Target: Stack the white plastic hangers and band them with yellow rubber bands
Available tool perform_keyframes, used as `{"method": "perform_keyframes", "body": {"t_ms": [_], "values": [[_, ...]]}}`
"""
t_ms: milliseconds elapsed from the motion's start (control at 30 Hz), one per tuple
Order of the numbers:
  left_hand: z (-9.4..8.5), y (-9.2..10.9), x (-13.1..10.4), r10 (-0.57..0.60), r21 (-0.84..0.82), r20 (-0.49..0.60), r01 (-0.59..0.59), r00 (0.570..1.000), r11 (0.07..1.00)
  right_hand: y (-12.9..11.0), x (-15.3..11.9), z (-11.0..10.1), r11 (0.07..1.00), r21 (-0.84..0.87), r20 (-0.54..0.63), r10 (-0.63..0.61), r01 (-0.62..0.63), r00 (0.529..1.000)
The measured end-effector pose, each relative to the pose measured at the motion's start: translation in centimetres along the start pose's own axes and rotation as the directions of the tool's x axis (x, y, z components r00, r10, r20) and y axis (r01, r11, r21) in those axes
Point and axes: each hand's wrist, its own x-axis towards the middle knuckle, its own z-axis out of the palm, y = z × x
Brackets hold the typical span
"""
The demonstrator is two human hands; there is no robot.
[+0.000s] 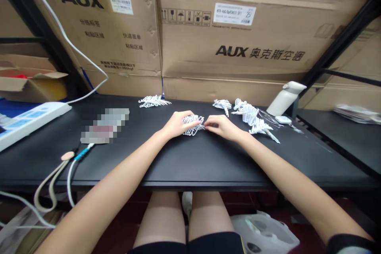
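Observation:
My left hand (178, 124) is closed around a bundle of thin white wire hooks (193, 129) above the middle of the black table (190, 162). At the bundle's right end, my right hand (220, 126) has its thumb and fingertips pinched together, right by the hook ends. Whether a single hook is between those fingertips is too small to tell. Behind my left hand lies a loose heap of white hooks (154, 101). A small pile (222, 104) sits behind my right hand, and a longer clump (250, 114) stretches to the right beside my right wrist.
Large cardboard boxes (190, 55) stand along the table's back. At right are a white bottle (284, 99), eyeglasses (269, 117) and a small white case (283, 120). A blurred-out phone-shaped object (107, 125) with a cable, plus a power strip (35, 121), lie at left.

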Motion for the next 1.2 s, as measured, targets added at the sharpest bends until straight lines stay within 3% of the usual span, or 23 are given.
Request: {"method": "perform_keyframes", "body": {"t_ms": [300,533,833,1200], "values": [[-0.2,0.0,0.1,-0.004,-0.037,0.014,0.004,1.000,0.999,0.3,0.0,0.0,1.000,-0.024,0.005,-0.014,0.014,1.000],[0.0,0.0,0.1,0.008,-0.044,0.040,-0.006,0.999,0.999,0.8,0.1,1.1,0.999,-0.037,-0.024,0.014,-0.015,1.000],[0.2,0.0,0.1,0.015,-0.022,-0.010,-0.015,1.000,1.000,-0.1,0.2,1.1,1.000,0.001,-0.050,-0.008,0.008,0.999],[0.2,-0.2,0.1,-0.034,-0.011,-0.014,0.034,0.999,0.999,-0.5,0.0,0.9,0.964,0.200,-0.003,0.178,-0.173,0.984]]}}
